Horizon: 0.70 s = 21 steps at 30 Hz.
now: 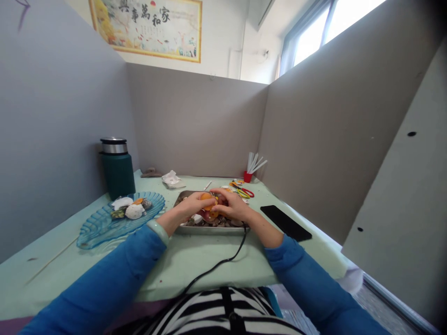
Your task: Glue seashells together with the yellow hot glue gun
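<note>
Both hands meet over a shallow metal tray (pixel 209 230) filled with brownish shell-like pieces. My left hand (pixel 191 205) is closed on a rounded orange piece (pixel 207 200), thumb along its top. My right hand (pixel 233 204) curls from the other side around the same orange-and-red cluster, its fingers bent. A reddish, shiny part (pixel 209 215) shows below the fingertips. Whether the orange and red parts are one thing or several pressed together, I cannot tell. One white piece (pixel 197 218) lies in the tray beneath the left hand.
Left of the tray is a blue shell-shaped dish (pixel 87 232) bearing several shells (pixel 134 211). A green bottle (pixel 118 172) stands behind it. Scissors (pixel 244 190), a red cup (pixel 247 177) of white sticks, a phone (pixel 285 222) and a black cable (pixel 216 266) are around the tray.
</note>
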Available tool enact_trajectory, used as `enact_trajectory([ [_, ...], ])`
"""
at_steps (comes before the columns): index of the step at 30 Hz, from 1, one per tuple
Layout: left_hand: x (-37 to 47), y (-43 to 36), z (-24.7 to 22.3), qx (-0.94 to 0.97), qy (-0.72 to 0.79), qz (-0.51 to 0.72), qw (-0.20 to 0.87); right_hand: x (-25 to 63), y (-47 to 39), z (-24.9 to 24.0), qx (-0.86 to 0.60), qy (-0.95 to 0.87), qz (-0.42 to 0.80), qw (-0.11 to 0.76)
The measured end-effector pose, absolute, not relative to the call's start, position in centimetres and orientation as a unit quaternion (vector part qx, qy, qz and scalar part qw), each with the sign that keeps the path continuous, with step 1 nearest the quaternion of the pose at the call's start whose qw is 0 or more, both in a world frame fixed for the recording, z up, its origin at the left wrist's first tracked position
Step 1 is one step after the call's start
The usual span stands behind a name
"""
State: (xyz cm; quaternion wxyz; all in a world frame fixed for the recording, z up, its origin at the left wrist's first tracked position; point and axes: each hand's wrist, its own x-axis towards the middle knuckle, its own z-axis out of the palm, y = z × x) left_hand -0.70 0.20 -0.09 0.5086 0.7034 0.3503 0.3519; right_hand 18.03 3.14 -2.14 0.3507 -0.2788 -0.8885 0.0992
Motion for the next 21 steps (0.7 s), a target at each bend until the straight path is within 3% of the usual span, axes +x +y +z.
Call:
enact_trajectory([
  [21,-0.69,0.33,-0.05,0.686,0.345,0.362,0.528,17.99,2.7,-1.85,-0.267,-0.882,0.131,0.366],
])
